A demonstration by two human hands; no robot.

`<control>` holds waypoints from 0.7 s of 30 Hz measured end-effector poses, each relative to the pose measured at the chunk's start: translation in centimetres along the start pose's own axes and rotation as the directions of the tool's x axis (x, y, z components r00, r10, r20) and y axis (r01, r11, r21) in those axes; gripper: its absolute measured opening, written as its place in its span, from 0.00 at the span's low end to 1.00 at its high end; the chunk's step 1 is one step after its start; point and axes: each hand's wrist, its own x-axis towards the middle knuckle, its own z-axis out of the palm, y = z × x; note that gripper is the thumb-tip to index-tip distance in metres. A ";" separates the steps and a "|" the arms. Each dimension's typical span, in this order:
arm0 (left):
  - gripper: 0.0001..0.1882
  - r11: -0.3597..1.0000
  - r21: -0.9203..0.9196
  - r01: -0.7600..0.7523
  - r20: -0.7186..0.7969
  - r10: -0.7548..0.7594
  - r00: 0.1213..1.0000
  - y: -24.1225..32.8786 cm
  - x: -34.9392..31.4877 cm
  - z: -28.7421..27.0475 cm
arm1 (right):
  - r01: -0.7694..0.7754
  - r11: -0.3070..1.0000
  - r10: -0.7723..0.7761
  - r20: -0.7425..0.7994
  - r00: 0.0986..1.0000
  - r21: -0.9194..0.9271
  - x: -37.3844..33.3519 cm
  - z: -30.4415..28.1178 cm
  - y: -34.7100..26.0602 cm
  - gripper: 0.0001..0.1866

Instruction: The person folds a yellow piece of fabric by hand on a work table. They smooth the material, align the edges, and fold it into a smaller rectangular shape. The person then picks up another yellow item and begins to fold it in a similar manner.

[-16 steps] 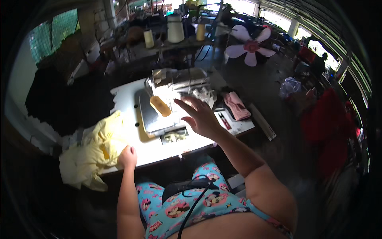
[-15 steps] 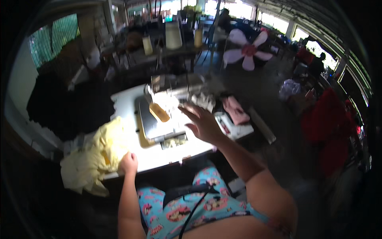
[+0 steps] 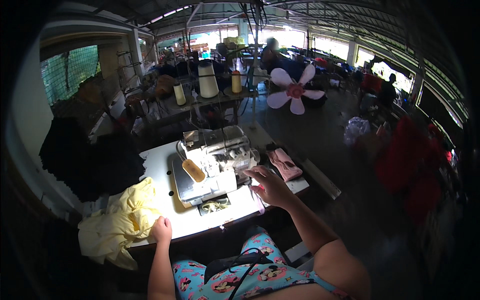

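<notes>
An overlock sewing machine (image 3: 220, 155) stands on a white table (image 3: 187, 216), with a lamp lighting its left side and a tan oval plate (image 3: 193, 170) at its front. At the table's left edge lies a heap of pale yellow cloth (image 3: 122, 215), partly hanging over. My left hand (image 3: 161, 230) is closed at the cloth's right edge; what its fingers pinch is mostly hidden. By the right end of the machine, my right hand (image 3: 272, 187) has its fingers stretched out and the thumb apart, holding nothing.
Folded pink cloth (image 3: 285, 164) lies at the table's right. Behind the machine stand thread cones (image 3: 207, 82) and a fan (image 3: 295, 90). Dark cloth (image 3: 92, 160) is piled at left, red cloth (image 3: 400, 165) at right. A small tray (image 3: 215, 206) holds scraps.
The view has tilted upward. My right hand has moved right, from in front of the machine to its right end. My left hand stays by the yellow cloth.
</notes>
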 end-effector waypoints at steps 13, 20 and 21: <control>0.15 0.970 -0.071 -0.233 -0.036 0.231 0.972 -0.6 -0.2 -0.3 | -0.156 0.974 0.125 -0.187 0.974 -0.162 -6.6 -2.6 1.5 0.20; 0.23 0.844 0.027 -0.536 0.259 0.512 0.819 -0.9 0.6 -0.2 | -0.635 0.738 0.539 -0.367 0.758 -0.228 -21.2 -0.9 9.9 0.20; 0.24 0.839 0.058 -0.541 0.303 0.502 0.810 -1.0 0.2 0.3 | -0.744 0.640 0.653 -0.372 0.660 -0.195 -25.0 0.2 11.4 0.21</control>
